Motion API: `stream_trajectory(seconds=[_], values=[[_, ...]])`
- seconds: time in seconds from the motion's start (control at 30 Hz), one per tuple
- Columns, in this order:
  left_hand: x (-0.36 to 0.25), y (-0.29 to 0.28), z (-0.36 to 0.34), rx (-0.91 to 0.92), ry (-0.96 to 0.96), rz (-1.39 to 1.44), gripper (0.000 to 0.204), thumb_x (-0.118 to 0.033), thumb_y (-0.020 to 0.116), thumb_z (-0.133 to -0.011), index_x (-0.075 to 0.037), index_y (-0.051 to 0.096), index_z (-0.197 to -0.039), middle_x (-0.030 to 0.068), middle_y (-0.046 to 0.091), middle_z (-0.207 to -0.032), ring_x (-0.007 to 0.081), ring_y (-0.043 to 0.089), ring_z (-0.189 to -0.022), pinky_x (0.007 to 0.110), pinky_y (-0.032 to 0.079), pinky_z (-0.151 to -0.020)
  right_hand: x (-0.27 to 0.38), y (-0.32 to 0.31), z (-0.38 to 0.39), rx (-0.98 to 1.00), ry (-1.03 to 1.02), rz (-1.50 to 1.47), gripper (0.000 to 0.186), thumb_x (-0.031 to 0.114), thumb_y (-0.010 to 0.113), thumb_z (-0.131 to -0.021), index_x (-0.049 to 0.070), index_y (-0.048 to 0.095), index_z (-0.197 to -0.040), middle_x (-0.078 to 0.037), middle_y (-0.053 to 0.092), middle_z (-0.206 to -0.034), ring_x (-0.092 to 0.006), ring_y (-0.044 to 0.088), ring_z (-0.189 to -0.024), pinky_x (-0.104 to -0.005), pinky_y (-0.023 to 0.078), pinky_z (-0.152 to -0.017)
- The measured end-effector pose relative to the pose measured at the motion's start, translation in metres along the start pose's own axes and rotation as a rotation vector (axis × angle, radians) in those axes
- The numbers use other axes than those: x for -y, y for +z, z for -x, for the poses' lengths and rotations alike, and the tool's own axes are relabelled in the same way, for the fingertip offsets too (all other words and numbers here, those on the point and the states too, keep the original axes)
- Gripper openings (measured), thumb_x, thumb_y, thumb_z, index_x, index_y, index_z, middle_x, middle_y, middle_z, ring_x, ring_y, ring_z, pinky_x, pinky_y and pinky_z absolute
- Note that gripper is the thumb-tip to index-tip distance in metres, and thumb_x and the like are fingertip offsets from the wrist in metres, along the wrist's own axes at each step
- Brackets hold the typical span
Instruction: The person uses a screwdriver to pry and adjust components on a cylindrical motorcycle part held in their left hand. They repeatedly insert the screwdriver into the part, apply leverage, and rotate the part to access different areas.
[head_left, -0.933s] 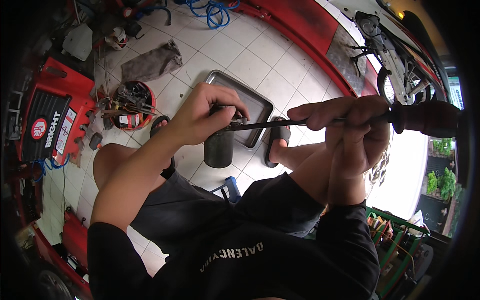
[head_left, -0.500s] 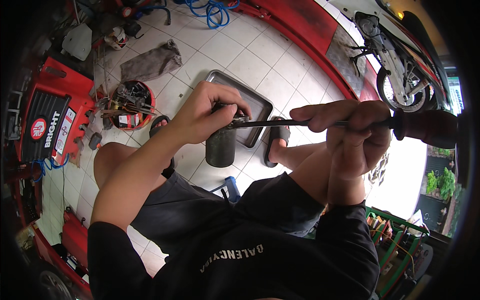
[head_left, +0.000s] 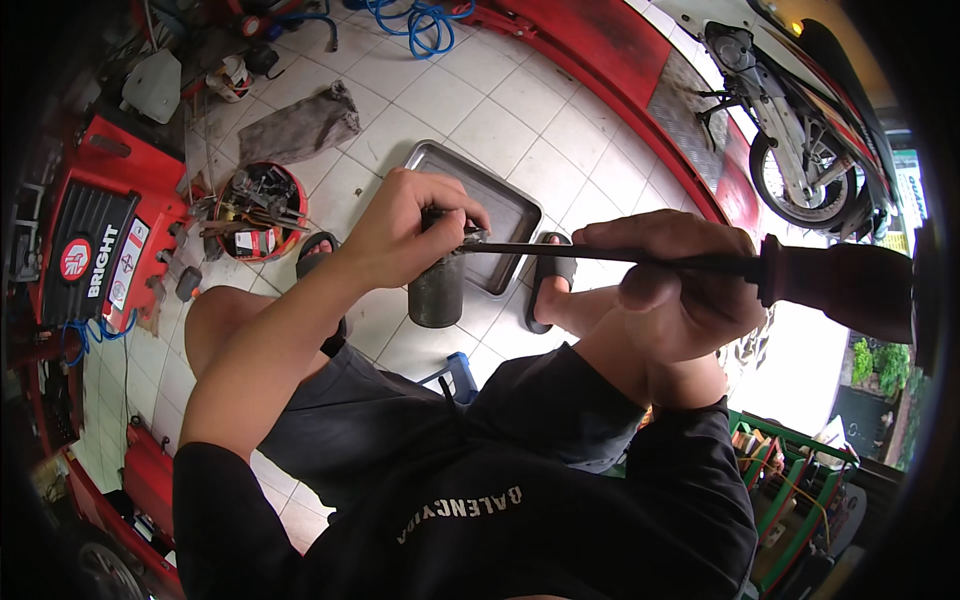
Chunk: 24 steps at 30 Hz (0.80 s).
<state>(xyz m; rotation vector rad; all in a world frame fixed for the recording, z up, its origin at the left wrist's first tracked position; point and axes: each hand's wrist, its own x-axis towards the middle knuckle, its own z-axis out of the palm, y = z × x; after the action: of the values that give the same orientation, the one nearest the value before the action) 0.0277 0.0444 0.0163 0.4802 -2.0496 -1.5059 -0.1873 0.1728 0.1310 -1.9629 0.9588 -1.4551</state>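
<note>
My left hand [head_left: 415,225] grips the top of a dark, grimy metal cylinder [head_left: 435,300], its fingers curled over the upper end. A long-shafted tool with a dark red handle [head_left: 835,285], apparently a screwdriver, lies horizontally with its tip at the cylinder's top, by the left fingers. My right hand [head_left: 680,280] is closed round the shaft near the handle, thumb beneath and index finger stretched along it. Beyond the cylinder, a grey metal tray [head_left: 500,190] rests on the tiled floor.
A bucket of tools [head_left: 260,200], a grey rag [head_left: 300,125], blue coiled hose [head_left: 420,25] and red cabinets [head_left: 140,180] stand around the left and back. A motorcycle [head_left: 800,170] stands at upper right beside a red platform [head_left: 620,90]. A green rack [head_left: 790,500] is at lower right.
My right hand has turned and dropped slightly, thumb now lower, and the tool's handle has swung down toward me. The left hand and cylinder have shifted only slightly.
</note>
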Motion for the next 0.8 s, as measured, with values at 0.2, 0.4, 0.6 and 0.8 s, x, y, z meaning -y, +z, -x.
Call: stream_trajectory(seconds=[0.2,0.4,0.6,0.8], values=[[0.008,0.005,-0.001,0.002,0.008,-0.016,0.032,-0.02,0.055,-0.085,0.007,0.072,-0.09,0.0105,0.067,-0.08,0.0153,0.058,-0.072,0.03,0.045,-0.068,0.008,0.013,-0.013,-0.072,0.122,-0.009,0.013,-0.009,0.059,-0.093,-0.011,0.058,-0.106,-0.022,0.07,-0.105,-0.0295,0.07,-0.102,-0.0379,0.056,-0.09],[0.009,0.013,0.0,-0.077,-0.111,0.218,0.034,-0.02,0.054,-0.086,0.01,0.071,-0.091,0.0104,0.067,-0.081,0.0135,0.057,-0.074,0.029,0.045,-0.07,-0.021,0.004,-0.005,-0.052,-0.009,-0.144,0.014,-0.018,0.058,-0.088,-0.013,0.059,-0.1,-0.022,0.07,-0.099,-0.0335,0.073,-0.095,-0.0395,0.061,-0.087],[0.012,0.018,0.001,-0.107,-0.07,0.159,0.027,-0.015,0.056,-0.084,0.006,0.073,-0.087,0.0093,0.063,-0.07,0.0145,0.056,-0.067,0.03,0.045,-0.065,-0.012,0.021,-0.003,-0.239,0.155,0.053,0.014,-0.014,0.07,-0.081,-0.013,0.06,-0.09,-0.021,0.072,-0.089,-0.0283,0.075,-0.079,-0.0329,0.063,-0.072],[0.008,0.02,0.004,-0.063,-0.128,0.09,0.028,-0.018,0.057,-0.085,0.004,0.074,-0.089,0.0092,0.062,-0.069,0.0147,0.056,-0.068,0.031,0.045,-0.065,-0.017,0.014,-0.004,-0.088,0.094,0.157,0.018,-0.012,0.065,-0.085,-0.014,0.054,-0.099,-0.024,0.071,-0.085,-0.0292,0.074,-0.084,-0.0363,0.062,-0.073]])
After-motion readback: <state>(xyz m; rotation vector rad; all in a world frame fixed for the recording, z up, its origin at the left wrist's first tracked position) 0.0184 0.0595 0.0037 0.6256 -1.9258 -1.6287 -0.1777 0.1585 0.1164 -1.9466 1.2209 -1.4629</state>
